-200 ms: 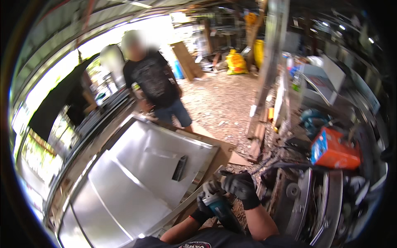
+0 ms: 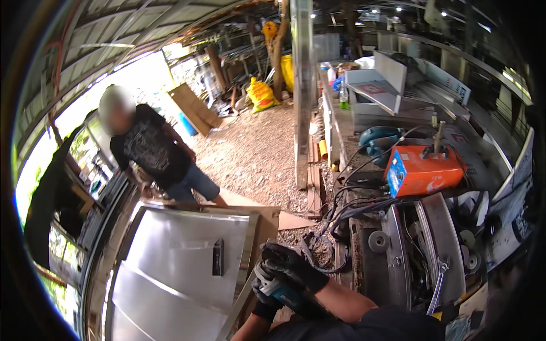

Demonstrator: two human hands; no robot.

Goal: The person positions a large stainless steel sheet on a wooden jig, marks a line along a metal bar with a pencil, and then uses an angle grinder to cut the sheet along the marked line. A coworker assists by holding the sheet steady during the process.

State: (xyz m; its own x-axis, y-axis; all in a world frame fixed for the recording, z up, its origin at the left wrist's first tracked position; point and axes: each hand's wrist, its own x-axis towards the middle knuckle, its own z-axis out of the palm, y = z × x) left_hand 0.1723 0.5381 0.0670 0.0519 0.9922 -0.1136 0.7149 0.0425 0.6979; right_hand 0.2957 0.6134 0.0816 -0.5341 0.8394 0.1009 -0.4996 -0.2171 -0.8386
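Note:
My right hand (image 2: 291, 262), in a black glove, grips the top of a teal angle grinder (image 2: 282, 294). My left hand (image 2: 263, 307), also gloved, holds the grinder from below and is mostly hidden by it. The tool sits at the right edge of a large stainless steel panel (image 2: 170, 267) that lies flat in front of me. A small dark handle (image 2: 218, 257) is mounted on the panel's face.
Another person (image 2: 153, 156) in a dark shirt bends at the panel's far end. Cardboard (image 2: 267, 224) lies under the panel's corner. To the right are an orange welding machine (image 2: 424, 170), tangled black cables (image 2: 335, 219) and a cluttered steel bench (image 2: 432, 250). A steel post (image 2: 301, 85) stands on the gravel.
The view has swung, so the other person and the panel sit further left and lower. Both hands stay on the grinder at the panel's edge.

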